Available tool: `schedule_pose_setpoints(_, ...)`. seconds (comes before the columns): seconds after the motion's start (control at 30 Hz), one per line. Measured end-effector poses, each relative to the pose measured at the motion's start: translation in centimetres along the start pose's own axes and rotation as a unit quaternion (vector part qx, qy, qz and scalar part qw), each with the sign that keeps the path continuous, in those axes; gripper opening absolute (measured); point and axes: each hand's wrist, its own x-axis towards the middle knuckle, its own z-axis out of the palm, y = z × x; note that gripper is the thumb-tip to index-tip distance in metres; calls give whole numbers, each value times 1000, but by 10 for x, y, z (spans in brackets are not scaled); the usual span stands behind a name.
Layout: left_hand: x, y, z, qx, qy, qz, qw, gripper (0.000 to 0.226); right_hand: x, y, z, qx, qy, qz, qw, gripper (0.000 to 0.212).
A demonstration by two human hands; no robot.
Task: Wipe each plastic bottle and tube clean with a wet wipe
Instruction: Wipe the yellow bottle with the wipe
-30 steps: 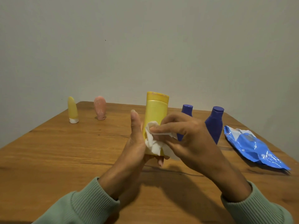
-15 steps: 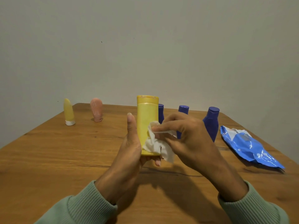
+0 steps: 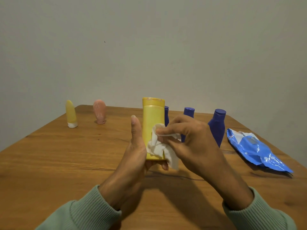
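Observation:
My left hand (image 3: 135,151) holds a yellow bottle (image 3: 152,120) upright above the table, thumb along its left side and fingers curled under its base. My right hand (image 3: 191,140) pinches a crumpled white wet wipe (image 3: 157,146) and presses it against the bottle's lower right front. Three dark blue bottles stand behind: one (image 3: 166,113) mostly hidden by the yellow bottle, one (image 3: 188,112) behind my right hand, one (image 3: 217,127) further right. A yellow tube (image 3: 71,114) and a pink tube (image 3: 99,112) stand cap-down at the far left.
A blue wet-wipe pack (image 3: 255,150) lies at the right side of the wooden table (image 3: 49,160). The table's back edge meets a plain grey wall. Green sleeves cover both forearms at the bottom of the view.
The yellow bottle has shifted slightly left and turned more upright in my left hand. The wipe under my right hand stays on its lower right side. A third blue bottle came into sight.

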Motion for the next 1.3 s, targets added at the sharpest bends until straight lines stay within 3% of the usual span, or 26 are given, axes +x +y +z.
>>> schedule_pose_setpoints(0.17,5,5,-2,-65,31,-47,996,90,-2,-7,-1,20,-103,-11,994,22)
schedule_pose_setpoints(0.43,5,2,0,-83,31,-77,993,93,-4,-11,5,4,-106,-39,994,22)
schedule_pose_setpoints(0.63,5,0,3,-95,30,-94,991,98,-11,-10,19,-27,-23,-29,999,22)
schedule_pose_setpoints(0.87,3,4,1,-90,38,-100,990,91,-8,-17,6,-17,-122,-31,992,22)
schedule_pose_setpoints(1.03,-5,-7,12,20,27,-52,998,91,-6,-7,8,3,-26,-1,1000,23)
schedule_pose_setpoints(1.17,-8,-16,14,113,-31,-23,993,102,-2,6,7,0,88,-1,996,25)
schedule_pose_setpoints(1.3,-11,-15,12,158,-67,-5,985,105,1,13,4,2,151,-14,988,24)
